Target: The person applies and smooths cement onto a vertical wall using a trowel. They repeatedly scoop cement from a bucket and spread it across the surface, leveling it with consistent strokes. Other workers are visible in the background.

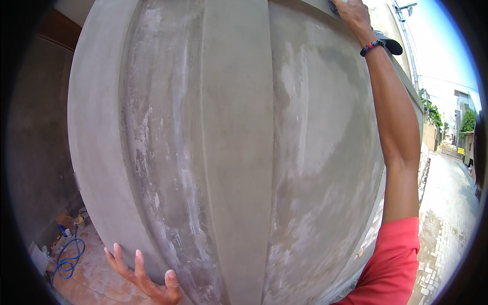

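A grey plastered wall (237, 152) with raised vertical bands and whitish streaks fills the middle of the view. My right arm, in a red sleeve, reaches up along its right side. My right hand (353, 14), with a beaded bracelet (372, 48) at the wrist, is closed at the upper edge against the wall's top band. A bit of something dark bluish-grey (333, 7) shows at its fingers; its kind is cut off from view. Low on the left, my left hand (147, 282) holds nothing, fingers spread, beside the lower part of the wall's pale left band (101, 122).
A dark rounded thing like a cap brim (391, 44) shows behind my right wrist. At lower left a coiled blue hose (67, 259) lies on a reddish floor (94, 274), near small containers. Along the right runs a paved lane (445, 203) with buildings and trees.
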`<state>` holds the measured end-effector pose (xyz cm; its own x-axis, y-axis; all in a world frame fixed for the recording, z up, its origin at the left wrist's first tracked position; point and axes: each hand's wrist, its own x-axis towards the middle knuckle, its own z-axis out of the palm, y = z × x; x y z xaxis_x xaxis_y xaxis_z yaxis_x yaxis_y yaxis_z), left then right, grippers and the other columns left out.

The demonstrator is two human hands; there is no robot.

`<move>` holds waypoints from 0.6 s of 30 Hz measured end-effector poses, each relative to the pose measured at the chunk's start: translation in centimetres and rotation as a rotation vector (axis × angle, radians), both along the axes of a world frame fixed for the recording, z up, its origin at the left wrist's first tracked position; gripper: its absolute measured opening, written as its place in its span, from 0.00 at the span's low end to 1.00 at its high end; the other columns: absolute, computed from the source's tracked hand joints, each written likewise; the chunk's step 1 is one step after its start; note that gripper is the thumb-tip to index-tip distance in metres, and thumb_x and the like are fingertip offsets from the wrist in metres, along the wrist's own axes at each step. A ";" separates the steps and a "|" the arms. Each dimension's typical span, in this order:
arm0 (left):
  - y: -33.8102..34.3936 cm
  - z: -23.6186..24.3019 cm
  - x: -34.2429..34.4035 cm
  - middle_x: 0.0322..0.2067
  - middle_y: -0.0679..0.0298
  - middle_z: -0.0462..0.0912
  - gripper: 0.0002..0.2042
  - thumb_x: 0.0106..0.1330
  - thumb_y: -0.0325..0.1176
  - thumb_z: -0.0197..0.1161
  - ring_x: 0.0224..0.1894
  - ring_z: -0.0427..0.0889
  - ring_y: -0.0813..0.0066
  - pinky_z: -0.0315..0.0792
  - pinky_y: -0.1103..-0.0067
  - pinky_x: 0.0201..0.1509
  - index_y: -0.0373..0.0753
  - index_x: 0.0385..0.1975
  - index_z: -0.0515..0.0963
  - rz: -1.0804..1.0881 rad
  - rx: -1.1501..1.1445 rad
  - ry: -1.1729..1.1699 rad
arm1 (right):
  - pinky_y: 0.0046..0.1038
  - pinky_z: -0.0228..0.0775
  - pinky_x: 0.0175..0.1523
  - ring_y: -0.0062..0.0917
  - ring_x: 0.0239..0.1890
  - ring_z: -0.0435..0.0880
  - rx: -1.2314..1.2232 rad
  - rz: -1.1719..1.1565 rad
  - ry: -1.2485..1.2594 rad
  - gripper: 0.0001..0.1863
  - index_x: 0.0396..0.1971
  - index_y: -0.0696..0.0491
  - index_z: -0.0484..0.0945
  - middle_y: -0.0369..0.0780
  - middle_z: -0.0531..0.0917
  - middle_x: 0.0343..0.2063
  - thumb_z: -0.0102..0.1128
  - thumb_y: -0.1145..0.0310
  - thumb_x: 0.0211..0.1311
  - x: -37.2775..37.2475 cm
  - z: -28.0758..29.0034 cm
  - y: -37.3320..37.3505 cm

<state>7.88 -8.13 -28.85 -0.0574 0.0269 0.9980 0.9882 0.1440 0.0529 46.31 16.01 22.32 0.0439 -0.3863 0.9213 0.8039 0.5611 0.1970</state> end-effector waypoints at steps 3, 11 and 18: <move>0.1 -0.1 -0.6 0.71 0.36 0.54 0.30 0.72 0.51 0.50 0.75 0.48 0.33 0.43 0.41 0.73 0.38 0.68 0.63 -0.011 0.009 0.016 | 0.34 0.73 0.58 0.36 0.54 0.84 -0.261 0.029 0.186 0.29 0.58 0.44 0.82 0.46 0.86 0.48 0.62 0.44 0.60 4.0 0.2 1.6; 0.3 -0.5 -0.4 0.71 0.38 0.55 0.30 0.71 0.52 0.51 0.74 0.48 0.32 0.44 0.40 0.72 0.39 0.67 0.63 0.029 0.016 -0.024 | 0.38 0.74 0.51 0.42 0.45 0.83 0.183 -0.059 -0.199 0.20 0.46 0.59 0.82 0.51 0.85 0.41 0.52 0.58 0.69 -1.9 -0.2 -0.9; -0.1 -0.6 -0.6 0.71 0.38 0.53 0.30 0.72 0.52 0.50 0.74 0.47 0.31 0.45 0.40 0.72 0.41 0.68 0.62 0.006 -0.013 -0.015 | 0.32 0.73 0.58 0.34 0.53 0.84 -0.048 0.088 -0.066 0.30 0.59 0.40 0.82 0.43 0.87 0.48 0.63 0.39 0.61 0.8 -1.2 3.0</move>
